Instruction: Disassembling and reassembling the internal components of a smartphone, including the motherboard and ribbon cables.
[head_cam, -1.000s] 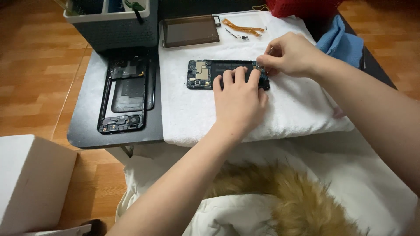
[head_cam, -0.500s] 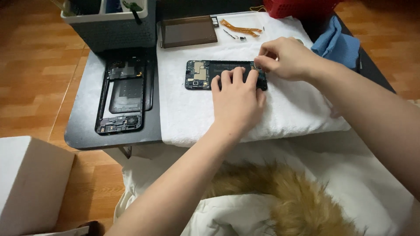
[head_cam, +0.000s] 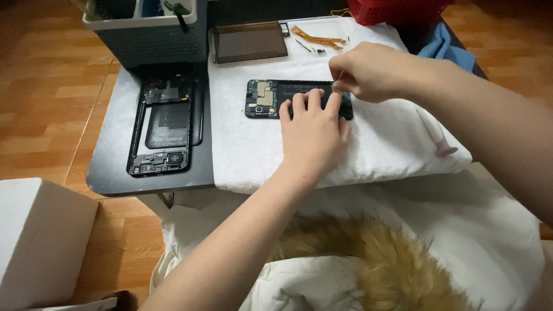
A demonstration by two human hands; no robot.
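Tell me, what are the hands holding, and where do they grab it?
The left hand presses its fingertips on the opened phone near its right end. The right hand pinches a thin tool by its lower part.

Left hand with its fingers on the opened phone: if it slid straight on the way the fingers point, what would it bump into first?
Probably the flat brown rectangular screen panel beyond the opened black phone; the left hand points up the white towel towards it, though depth is unclear.

A black phone frame (head_cam: pixel 167 126) lies on the dark table (head_cam: pixel 115 167) left of the white towel (head_cam: pixel 253 150), with a grey organiser bin (head_cam: pixel 152 34) behind it. A brown-tinted screen panel (head_cam: pixel 249 42) and orange flex cables (head_cam: pixel 318 38) rest at the towel's far edge. A red basket (head_cam: pixel 397 10), a blue cloth (head_cam: pixel 446 47) and a white box (head_cam: pixel 40 242) sit around.
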